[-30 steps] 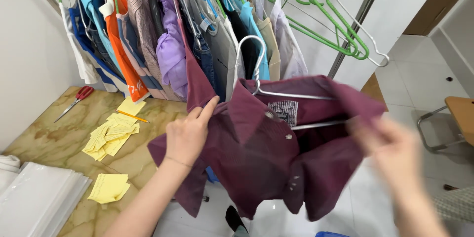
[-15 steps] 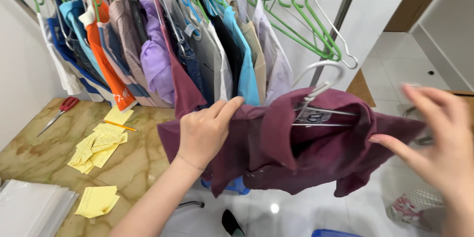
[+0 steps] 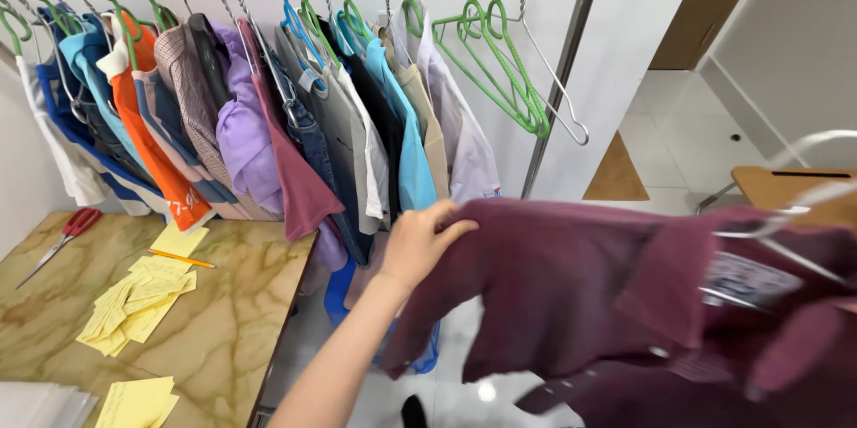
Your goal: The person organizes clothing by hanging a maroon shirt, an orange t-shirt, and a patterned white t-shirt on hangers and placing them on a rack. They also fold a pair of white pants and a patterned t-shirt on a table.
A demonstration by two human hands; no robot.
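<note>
A left hand (image 3: pixel 418 243) grips the shoulder of a maroon shirt (image 3: pixel 616 303) on a white hanger (image 3: pixel 786 214), held in front of a rack of hung clothes (image 3: pixel 268 116). The right hand is out of view. Yellow notes (image 3: pixel 134 307) lie on the marble table (image 3: pixel 223 321).

A marble-patterned table (image 3: pixel 223 321) stands at the left. On it lie red-handled scissors (image 3: pixel 62 233), a yellow pencil (image 3: pixel 181 258), scattered yellow paper slips (image 3: pixel 134 303) and white sheets (image 3: pixel 40 406).
</note>
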